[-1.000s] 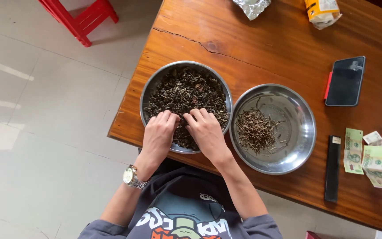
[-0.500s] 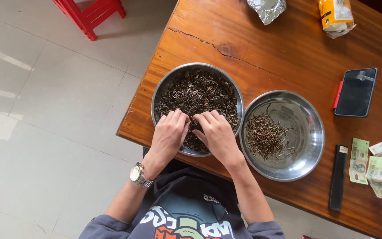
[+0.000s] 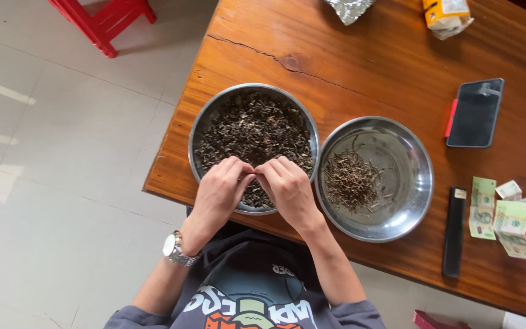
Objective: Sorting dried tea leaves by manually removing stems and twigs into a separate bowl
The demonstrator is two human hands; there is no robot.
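A steel bowl (image 3: 205,122) full of dark dried leaves (image 3: 254,131) stands on the wooden table (image 3: 366,67) near its left edge. My left hand (image 3: 220,192) and my right hand (image 3: 287,189) hover over the bowl's near rim, fingertips pinched together and touching each other over the leaves. Whatever sits between the fingertips is too small to make out. To the right, a second steel bowl (image 3: 412,183) holds a small pile of thin brown stems (image 3: 349,180). A metal watch (image 3: 176,250) is on my left wrist.
A black phone in a red case (image 3: 475,113) lies at the right, with a long black bar (image 3: 453,231) and several banknotes (image 3: 506,219) below it. A foil bag (image 3: 348,7) and a yellow packet (image 3: 445,13) lie at the far edge. A red stool (image 3: 108,18) stands on the tiled floor.
My hands have drawn closer together, from spread on the leaves to fingertips pinched and touching. The view has shifted a little, so the table appears further right.
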